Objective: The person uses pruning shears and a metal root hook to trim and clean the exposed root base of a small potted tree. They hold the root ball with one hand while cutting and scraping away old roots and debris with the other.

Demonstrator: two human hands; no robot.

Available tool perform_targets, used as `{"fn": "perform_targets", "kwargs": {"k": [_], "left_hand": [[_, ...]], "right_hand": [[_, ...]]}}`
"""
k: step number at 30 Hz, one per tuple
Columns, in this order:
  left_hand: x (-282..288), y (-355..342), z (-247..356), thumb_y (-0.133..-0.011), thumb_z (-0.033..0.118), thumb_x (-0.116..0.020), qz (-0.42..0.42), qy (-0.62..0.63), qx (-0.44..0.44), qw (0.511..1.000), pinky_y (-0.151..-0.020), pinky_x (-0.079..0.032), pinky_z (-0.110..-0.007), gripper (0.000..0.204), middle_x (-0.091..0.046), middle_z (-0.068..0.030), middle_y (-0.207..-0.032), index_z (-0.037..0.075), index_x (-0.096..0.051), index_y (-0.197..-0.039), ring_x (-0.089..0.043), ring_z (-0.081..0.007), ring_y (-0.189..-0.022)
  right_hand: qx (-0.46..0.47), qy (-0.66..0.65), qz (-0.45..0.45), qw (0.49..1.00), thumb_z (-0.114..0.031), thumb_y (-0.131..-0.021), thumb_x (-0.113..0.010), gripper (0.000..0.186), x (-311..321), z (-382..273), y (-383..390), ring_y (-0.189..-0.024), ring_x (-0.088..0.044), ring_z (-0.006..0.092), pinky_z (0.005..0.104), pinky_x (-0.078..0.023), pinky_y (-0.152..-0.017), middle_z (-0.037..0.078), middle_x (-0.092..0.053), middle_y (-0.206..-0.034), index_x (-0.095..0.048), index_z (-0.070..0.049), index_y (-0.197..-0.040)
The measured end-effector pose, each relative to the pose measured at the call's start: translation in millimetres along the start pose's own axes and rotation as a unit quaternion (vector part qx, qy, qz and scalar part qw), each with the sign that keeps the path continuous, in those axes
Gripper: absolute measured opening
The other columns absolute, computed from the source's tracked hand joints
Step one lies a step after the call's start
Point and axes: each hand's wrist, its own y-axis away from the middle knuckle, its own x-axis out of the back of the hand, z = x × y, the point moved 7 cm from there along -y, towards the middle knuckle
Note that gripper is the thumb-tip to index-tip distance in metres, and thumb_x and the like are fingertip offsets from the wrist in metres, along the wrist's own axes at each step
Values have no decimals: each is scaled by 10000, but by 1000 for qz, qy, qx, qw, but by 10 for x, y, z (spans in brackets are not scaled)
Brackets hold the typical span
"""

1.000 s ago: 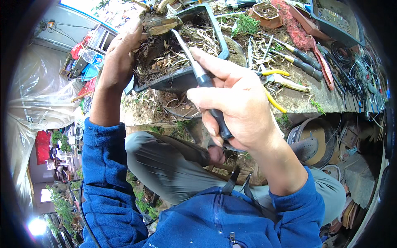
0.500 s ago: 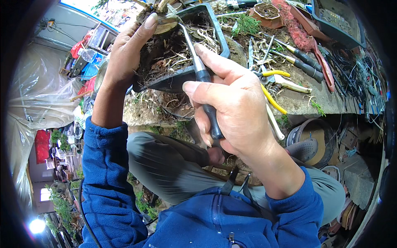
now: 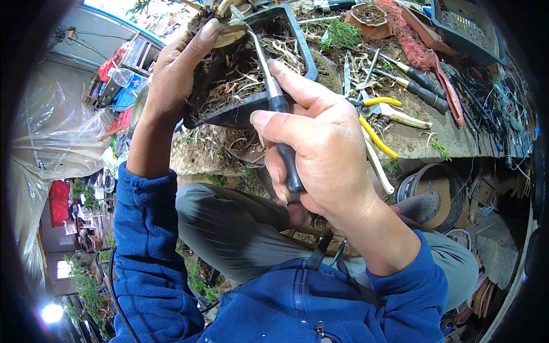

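A carving tool with a black handle and a thin, hooked metal tip is gripped in my right hand. Its tip meets the pale, cut face of a woody trunk near the top of the picture. My left hand is wrapped round the left side of that trunk, thumb up beside the cut; its other fingers are mostly hidden. Under the trunk lies a black rectangular pot, holding dark soil and strewn with pale wood shavings.
Right of the pot, yellow-handled pliers, black-handled tools and shavings lie on the bench. A small brown pot and tangled wires are farther off. Below the bench edge stands a bucket beside my crossed legs.
My right hand and the tool's handle have shifted slightly left. The left hand keeps its place on the trunk.
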Motion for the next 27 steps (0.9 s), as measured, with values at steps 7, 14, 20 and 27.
{"fn": "perform_targets", "kwargs": {"k": [7,14,20,27], "left_hand": [[-9,1,20,-1058,370,-608,1,-10,0,1000,-805,-559,-248,429,-724,-72,-1103,0,-649,-1269,-690,-99,-912],[-44,-17,29,-1004,422,-677,13,-14,35,999,-793,-560,-267,485,-730,-73,-1058,2,-668,-1246,-691,-114,-880],[-46,-71,105,-906,471,-797,36,-185,20,982,-786,-555,-277,495,-741,-47,-948,21,-735,-1101,-692,-122,-845],[-77,-75,66,-903,442,-811,30,-126,18,991,-787,-557,-271,484,-748,-46,-984,23,-736,-1133,-695,-115,-865]], "right_hand": [[2,13,6,1000,35,-899,-647,650,13,-3,-9,-415,-505,100,264,-395,-343,40,-572,-676,-425,102,-1506],[8,55,-12,998,29,-905,-644,638,5,-10,-40,-429,-516,100,264,-400,-349,34,-569,-663,-438,96,-1505],[12,62,-21,998,30,-914,-645,654,-5,41,-62,-437,-525,102,266,-408,-351,32,-573,-670,-411,95,-1521],[27,34,11,999,54,-953,-570,613,-26,102,-21,-415,-492,77,262,-397,-343,20,-541,-631,-361,133,-1524]]}}
